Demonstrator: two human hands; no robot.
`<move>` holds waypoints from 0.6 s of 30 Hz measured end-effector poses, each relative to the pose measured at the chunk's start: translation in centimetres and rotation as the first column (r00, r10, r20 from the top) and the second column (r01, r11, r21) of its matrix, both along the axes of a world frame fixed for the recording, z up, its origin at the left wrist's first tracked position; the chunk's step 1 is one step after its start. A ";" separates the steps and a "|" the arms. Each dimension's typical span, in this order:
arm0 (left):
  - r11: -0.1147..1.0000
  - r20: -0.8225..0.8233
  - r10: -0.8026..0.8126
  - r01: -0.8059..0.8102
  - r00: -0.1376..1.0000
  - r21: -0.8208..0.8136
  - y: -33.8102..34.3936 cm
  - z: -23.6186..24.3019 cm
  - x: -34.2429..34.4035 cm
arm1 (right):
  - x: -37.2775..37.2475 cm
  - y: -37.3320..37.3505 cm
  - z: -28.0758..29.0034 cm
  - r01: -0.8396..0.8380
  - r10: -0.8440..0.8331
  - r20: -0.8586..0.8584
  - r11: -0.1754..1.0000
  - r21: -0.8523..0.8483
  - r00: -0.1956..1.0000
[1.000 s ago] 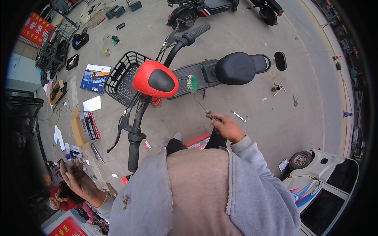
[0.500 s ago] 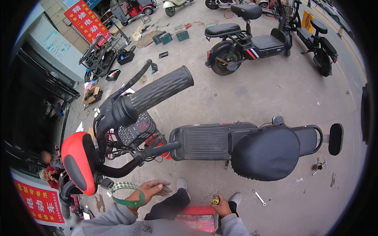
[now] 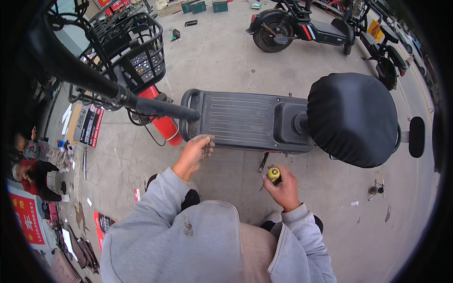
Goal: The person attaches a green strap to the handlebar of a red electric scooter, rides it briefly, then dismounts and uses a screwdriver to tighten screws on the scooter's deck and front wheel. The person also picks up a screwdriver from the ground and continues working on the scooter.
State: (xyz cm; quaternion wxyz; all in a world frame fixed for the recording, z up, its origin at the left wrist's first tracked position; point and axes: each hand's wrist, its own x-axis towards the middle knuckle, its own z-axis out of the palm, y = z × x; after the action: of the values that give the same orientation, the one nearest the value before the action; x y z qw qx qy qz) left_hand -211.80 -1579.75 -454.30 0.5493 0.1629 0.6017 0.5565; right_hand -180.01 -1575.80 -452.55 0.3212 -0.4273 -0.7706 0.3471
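On my feed, right hand [image 3: 285,185] closed about a screwdriver [image 3: 273,172], round yellow butt up, near a ribbed black deck [image 3: 238,118], left hand [image 3: 192,154] loosely curled, seemingly empty, by its edge

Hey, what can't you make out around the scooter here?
In the head view:
Yellow-ended tool: most of its length, behind its own end and the right hand.
Left hand: overlaps the deck, so contact is unclear.
Steering column: top lost in dark rim.
Beneath the black seat: covered by it.
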 end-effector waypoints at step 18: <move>0.851 0.172 0.464 -0.492 0.869 0.184 -10.6 2.2 -12.9 | -16.6 -8.5 2.8 -0.041 0.072 -0.134 0.974 0.222 0.988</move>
State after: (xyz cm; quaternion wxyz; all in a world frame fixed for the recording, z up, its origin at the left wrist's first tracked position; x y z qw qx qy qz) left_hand -224.66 -1590.36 -452.07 0.4074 0.0339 0.5227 0.7480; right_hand -196.60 -1584.26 -449.73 0.4099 -0.3416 -0.7912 0.2987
